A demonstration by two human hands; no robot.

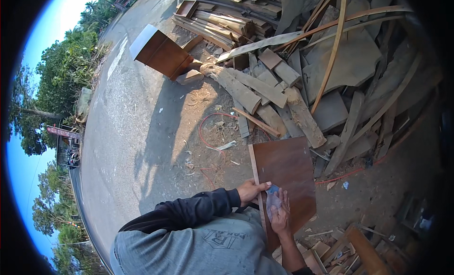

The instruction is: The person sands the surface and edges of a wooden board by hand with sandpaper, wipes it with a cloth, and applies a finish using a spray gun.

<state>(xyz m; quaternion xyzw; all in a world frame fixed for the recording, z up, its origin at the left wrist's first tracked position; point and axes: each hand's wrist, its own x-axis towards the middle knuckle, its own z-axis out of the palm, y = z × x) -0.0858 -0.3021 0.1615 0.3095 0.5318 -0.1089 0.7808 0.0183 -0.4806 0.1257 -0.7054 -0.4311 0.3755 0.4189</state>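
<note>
A brown stained wooden panel [286, 164] with a paler edge stands tilted in front of my body. My left hand [250, 192] is closed on its left edge, the thumb reaching over to a crumpled, bluish translucent plastic bag [272, 200]. On the panel's face, my right hand [282, 213] holds that bag with its fingers curled over it. What is inside the bag, if anything, cannot be made out. The fingers behind the panel's edge are partly hidden.
A large heap of planks and boards [302, 86] fills the upper right. A brown wooden box [161, 52] stands by it, near a road [113, 133] bordered by trees. A red cord [213, 152] crosses the ground. Wood scraps [350, 249] lie at lower right.
</note>
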